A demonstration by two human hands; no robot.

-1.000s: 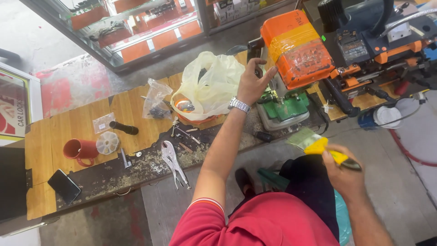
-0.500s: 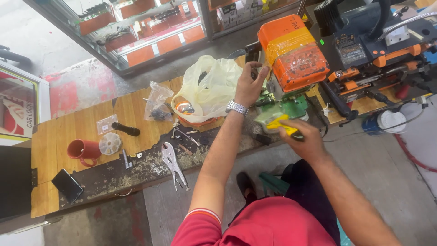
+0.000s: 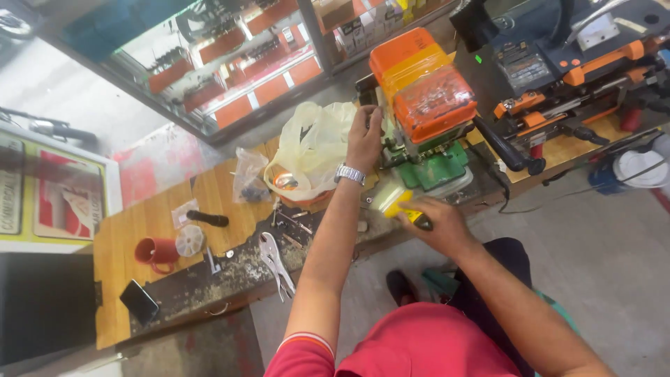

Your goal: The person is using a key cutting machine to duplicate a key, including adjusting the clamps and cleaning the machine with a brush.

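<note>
Quick count around the orange machine (image 3: 426, 98): one red mug (image 3: 157, 250), one black phone (image 3: 139, 301), one pair of locking pliers (image 3: 274, 260), two plastic bags left of it, the big yellowish bag (image 3: 315, 143) and the small clear bag (image 3: 249, 174).

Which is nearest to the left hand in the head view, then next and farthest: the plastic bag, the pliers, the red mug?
From the left hand:
1. Plastic bag, just left of it.
2. Pliers, lower left at the bench edge.
3. Red mug, far left on the bench.
</note>
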